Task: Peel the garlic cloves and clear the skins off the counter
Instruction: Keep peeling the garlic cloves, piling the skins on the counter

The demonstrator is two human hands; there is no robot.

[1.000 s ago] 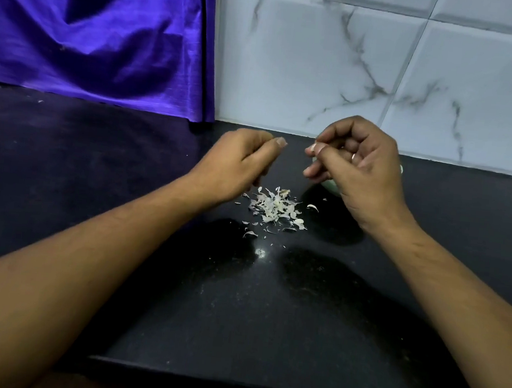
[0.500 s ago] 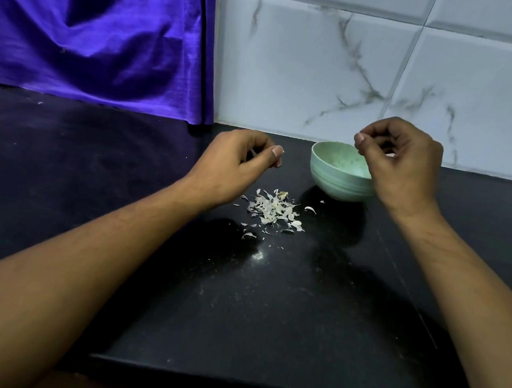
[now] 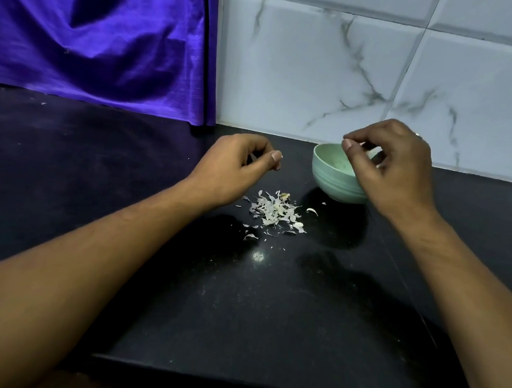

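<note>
Lying on the black desk, item one: garlic skins, a loose pale heap with stray flakes scattering towards 3 and 6 o'clock of it.

Item two: green bowl, standing upright on the desk at 2 o'clock of the heap, near it but not touching.

Item three: right hand, hovering over the bowl's 3 o'clock side and hiding that part of the rim. Its fingers are curling, with thumb and forefinger tips pinching a small pale piece, probably a garlic clove, above the bowl's mouth. A ring is showing on this hand.

Item four: left hand, sitting at 11 o'clock of the heap, clear of the skins. Its fingers are curling inward, the thumb pressing against the forefinger; whether anything is sitting between them I cannot tell.

Backdrop: purple cloth is hanging at 10 o'clock of the view, its hem meeting the desk. White marble-veined tiles are lining the wall from 12 to 2 o'clock.
</note>
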